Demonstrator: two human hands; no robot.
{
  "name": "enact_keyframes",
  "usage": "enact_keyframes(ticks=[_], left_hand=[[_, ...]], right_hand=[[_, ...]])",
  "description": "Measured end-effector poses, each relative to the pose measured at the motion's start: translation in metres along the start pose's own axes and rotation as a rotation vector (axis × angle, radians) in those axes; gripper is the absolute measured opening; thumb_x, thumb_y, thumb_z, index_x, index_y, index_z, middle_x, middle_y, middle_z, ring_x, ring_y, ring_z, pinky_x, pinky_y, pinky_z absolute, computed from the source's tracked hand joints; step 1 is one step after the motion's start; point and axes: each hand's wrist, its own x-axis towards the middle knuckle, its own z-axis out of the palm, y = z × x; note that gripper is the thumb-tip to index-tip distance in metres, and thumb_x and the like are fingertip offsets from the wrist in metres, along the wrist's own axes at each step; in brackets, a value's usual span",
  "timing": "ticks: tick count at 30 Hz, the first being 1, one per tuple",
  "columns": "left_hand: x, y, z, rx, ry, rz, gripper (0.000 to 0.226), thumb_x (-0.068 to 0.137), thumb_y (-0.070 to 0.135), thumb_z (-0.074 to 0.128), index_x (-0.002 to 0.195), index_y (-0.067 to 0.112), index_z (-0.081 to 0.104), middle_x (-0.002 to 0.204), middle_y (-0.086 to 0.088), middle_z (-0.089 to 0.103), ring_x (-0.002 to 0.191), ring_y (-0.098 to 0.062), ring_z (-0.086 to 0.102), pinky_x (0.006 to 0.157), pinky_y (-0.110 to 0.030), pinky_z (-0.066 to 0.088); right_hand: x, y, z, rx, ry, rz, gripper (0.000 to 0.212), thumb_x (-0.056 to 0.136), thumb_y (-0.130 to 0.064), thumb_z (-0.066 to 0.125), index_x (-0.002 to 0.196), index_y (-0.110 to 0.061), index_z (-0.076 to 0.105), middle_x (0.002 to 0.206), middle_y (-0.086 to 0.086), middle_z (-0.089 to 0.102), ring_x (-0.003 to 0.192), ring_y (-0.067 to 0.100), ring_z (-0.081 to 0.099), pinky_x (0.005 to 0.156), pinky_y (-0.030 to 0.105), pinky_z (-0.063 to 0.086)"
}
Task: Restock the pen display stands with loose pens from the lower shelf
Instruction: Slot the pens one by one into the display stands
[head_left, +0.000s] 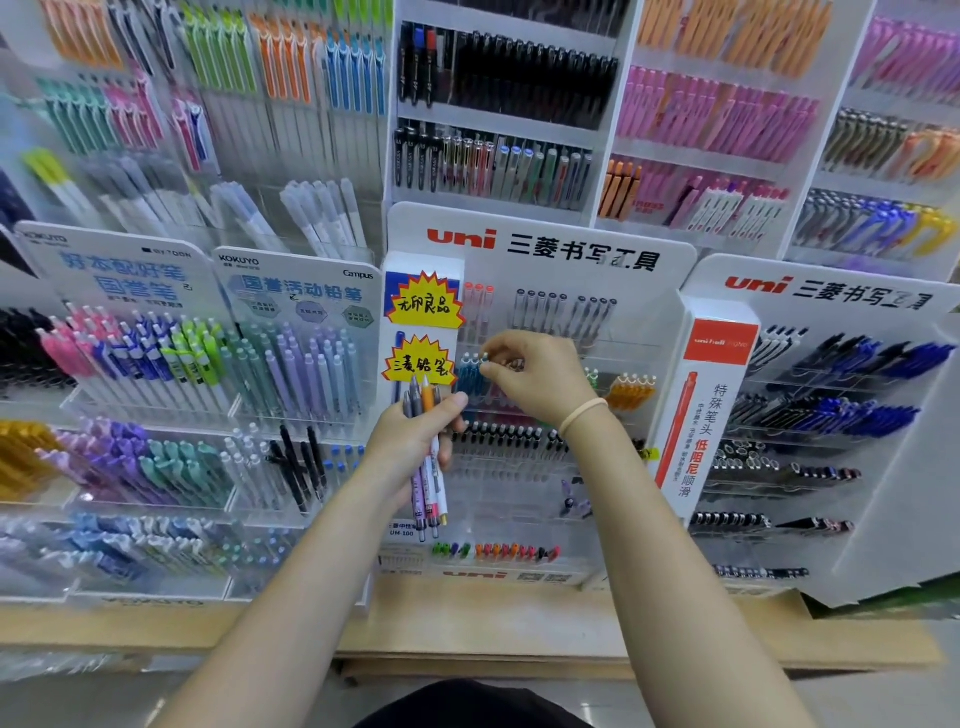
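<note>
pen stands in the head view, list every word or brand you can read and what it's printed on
"uni 三菱书写工具": middle stand header
"uni 三菱书写工具": right stand header
"KOKUYO", "Campus", "国誉活动铅笔": pencil stand header
"无印良品": upper yellow starburst tag
"特殊笔头 低阻尼顺滑": red-and-white side panel
"UM-100": small label
Other small print is too blurred to read.

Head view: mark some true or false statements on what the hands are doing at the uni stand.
1. The left hand grips a bundle of pens. True.
2. The right hand rests on the wooden shelf. False: it is at the teal pens on the uni stand.
3. The bundle includes an orange pen. True.
4. The right wrist is bare. False: it wears a band.
</note>
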Motion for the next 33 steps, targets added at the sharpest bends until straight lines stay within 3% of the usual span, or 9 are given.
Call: enact_keyframes(ticks=[6, 9, 11, 13, 15, 19, 23, 27, 33], left_hand=[[-0.010, 0.005, -0.002, -0.009, -0.105, -0.044, 0.003, 0.092, 0.009, 0.069, 0.091, 0.008, 0.066, 0.068, -0.005, 0.061, 0.042, -0.014, 0.046, 0.043, -0.023, 0.041], [-0.017, 0.007, -0.003, -0.017, -0.205, -0.069, 0.011, 0.090, 0.001, 0.067, 0.100, 0.005, 0.065, 0.065, -0.003, 0.058, 0.046, -0.013, 0.047, 0.045, -0.023, 0.042], [-0.020, 0.008, -0.005, 0.008, -0.269, -0.070, 0.017, 0.089, 0.000, 0.068, 0.105, 0.003, 0.064, 0.066, -0.003, 0.056, 0.050, -0.013, 0.049, 0.048, -0.023, 0.043], [-0.023, 0.008, -0.006, 0.052, -0.322, -0.065, 0.020, 0.088, 0.001, 0.069, 0.107, 0.001, 0.062, 0.069, -0.004, 0.057, 0.053, -0.013, 0.051, 0.051, -0.023, 0.045], [-0.027, 0.009, -0.005, 0.129, -0.360, -0.048, 0.014, 0.089, 0.001, 0.069, 0.101, 0.001, 0.062, 0.073, -0.007, 0.060, 0.056, -0.014, 0.054, 0.053, -0.023, 0.047], [-0.034, 0.006, -0.003, 0.213, -0.401, -0.061, 0.005, 0.091, 0.004, 0.069, 0.088, 0.005, 0.065, 0.074, -0.010, 0.065, 0.060, -0.018, 0.061, 0.057, -0.026, 0.052], [-0.042, 0.002, -0.004, 0.238, -0.398, -0.080, 0.010, 0.094, 0.010, 0.067, 0.087, 0.004, 0.066, 0.073, -0.012, 0.069, 0.063, -0.023, 0.068, 0.059, -0.029, 0.057], [-0.044, -0.001, -0.003, 0.221, -0.424, -0.137, 0.016, 0.095, 0.017, 0.066, 0.091, 0.002, 0.064, 0.076, -0.014, 0.068, 0.066, -0.026, 0.069, 0.061, -0.032, 0.057], [-0.046, -0.013, -0.001, 0.157, -0.361, -0.204, 0.021, 0.099, 0.024, 0.060, 0.093, 0.004, 0.060, 0.073, -0.010, 0.067, 0.047, -0.017, 0.059, 0.046, -0.026, 0.049]], right_hand=[[0.004, -0.004, -0.008, -0.089, -0.109, 0.026, 0.023, 0.091, -0.038, 0.067, 0.110, -0.026, 0.073, 0.105, -0.008, 0.073, 0.102, 0.016, 0.064, 0.103, 0.048, 0.043], [-0.006, -0.008, -0.011, -0.175, 0.023, -0.032, 0.029, 0.089, -0.041, 0.070, 0.111, -0.023, 0.073, 0.111, -0.003, 0.071, 0.107, 0.019, 0.057, 0.101, 0.043, 0.042], [-0.023, -0.017, -0.015, -0.033, 0.170, -0.082, 0.022, 0.089, -0.036, 0.071, 0.099, -0.017, 0.075, 0.096, -0.001, 0.070, 0.092, 0.015, 0.055, 0.087, 0.031, 0.043], [-0.039, -0.029, -0.017, 0.191, 0.061, -0.017, 0.017, 0.088, -0.033, 0.072, 0.088, -0.016, 0.075, 0.082, -0.002, 0.069, 0.077, 0.012, 0.059, 0.074, 0.026, 0.047], [-0.051, -0.036, -0.011, 0.349, -0.124, 0.095, 0.020, 0.084, -0.034, 0.076, 0.086, -0.014, 0.073, 0.079, 0.005, 0.071, 0.074, 0.017, 0.066, 0.070, 0.030, 0.056], [-0.060, -0.029, 0.001, 0.442, -0.161, 0.197, 0.018, 0.084, -0.027, 0.078, 0.088, -0.011, 0.070, 0.079, 0.017, 0.068, 0.070, 0.016, 0.060, 0.071, 0.038, 0.057], [-0.070, -0.027, 0.005, 0.608, -0.189, 0.283, 0.014, 0.089, -0.016, 0.073, 0.090, -0.003, 0.069, 0.065, 0.002, 0.060, 0.053, 0.002, 0.052, 0.052, 0.016, 0.042], [-0.080, -0.025, 0.011, 0.742, -0.120, 0.389, 0.005, 0.090, -0.009, 0.064, 0.085, -0.010, 0.065, 0.063, 0.000, 0.053, 0.050, 0.009, 0.042, 0.045, 0.019, 0.035], [-0.090, -0.007, -0.007, 0.959, 0.194, 0.565, 0.018, 0.093, -0.005, 0.054, 0.076, -0.011, 0.057, 0.056, 0.002, 0.047, 0.046, 0.015, 0.037, 0.045, 0.023, 0.030]])
